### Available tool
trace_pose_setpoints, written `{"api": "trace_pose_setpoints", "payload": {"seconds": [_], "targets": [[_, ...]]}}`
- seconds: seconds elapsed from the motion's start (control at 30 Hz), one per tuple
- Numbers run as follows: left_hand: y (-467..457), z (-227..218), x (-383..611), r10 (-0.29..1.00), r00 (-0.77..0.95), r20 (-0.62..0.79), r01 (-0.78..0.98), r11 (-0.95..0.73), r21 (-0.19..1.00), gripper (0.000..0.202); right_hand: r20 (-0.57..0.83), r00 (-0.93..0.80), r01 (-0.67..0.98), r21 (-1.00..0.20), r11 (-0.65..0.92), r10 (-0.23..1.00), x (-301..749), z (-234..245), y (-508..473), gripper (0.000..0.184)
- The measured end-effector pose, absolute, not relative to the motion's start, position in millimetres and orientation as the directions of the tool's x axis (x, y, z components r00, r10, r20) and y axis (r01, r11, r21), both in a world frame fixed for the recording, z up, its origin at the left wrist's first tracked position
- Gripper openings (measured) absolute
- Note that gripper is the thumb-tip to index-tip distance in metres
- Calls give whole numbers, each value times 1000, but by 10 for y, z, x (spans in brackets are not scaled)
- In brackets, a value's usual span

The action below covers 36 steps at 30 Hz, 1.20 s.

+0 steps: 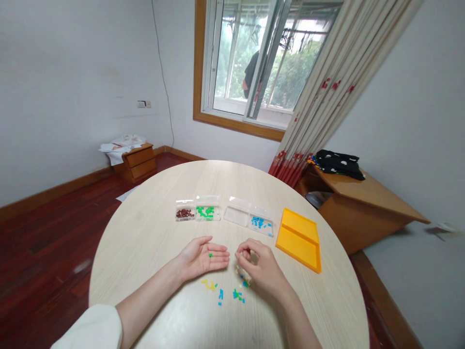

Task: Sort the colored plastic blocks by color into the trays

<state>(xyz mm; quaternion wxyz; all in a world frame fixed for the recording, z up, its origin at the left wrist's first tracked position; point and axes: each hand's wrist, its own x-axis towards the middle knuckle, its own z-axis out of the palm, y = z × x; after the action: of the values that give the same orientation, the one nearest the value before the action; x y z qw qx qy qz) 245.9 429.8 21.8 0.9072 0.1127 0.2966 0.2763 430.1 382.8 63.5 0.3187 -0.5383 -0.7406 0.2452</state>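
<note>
My left hand is held palm up over the table, its fingers stretched out flat. On those fingers lies a tiny green piece. My right hand is closed in a pinch just right of the left fingertips; anything between its fingertips is too small to make out. Partly hidden beneath it is a pile of pale small pieces mixed with a few blue and green ones. Nearer me lie loose yellow pieces, blue pieces and a small green and blue cluster.
Beyond my hands stand clear boxes with brown pieces, green pieces and blue pieces. An open yellow case lies at the right on the round table. Outside the window is a person.
</note>
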Motion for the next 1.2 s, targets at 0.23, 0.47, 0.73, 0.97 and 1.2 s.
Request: {"api": "trace_pose_setpoints", "payload": {"seconds": [0.23,0.47,0.73,0.97,1.2], "targets": [[4227,217,2502,515,756,-403,-391,850,353,40,240,-280,591,-720,364,929,4193,599,3822,11],[4282,257,2481,606,603,-519,-520,792,320,27,92,-260,649,-720,245,961,4383,624,3845,14],[4402,299,2414,712,367,-599,-696,637,332,22,56,-427,695,-619,367,903,4157,539,3780,15],[4400,258,2414,723,361,-588,-679,637,366,16,-4,-506,711,-567,415,862,4069,469,3766,17],[4389,258,2410,710,373,-598,-637,664,391,16,-11,-552,692,-564,451,834,3999,371,3755,20]]}}
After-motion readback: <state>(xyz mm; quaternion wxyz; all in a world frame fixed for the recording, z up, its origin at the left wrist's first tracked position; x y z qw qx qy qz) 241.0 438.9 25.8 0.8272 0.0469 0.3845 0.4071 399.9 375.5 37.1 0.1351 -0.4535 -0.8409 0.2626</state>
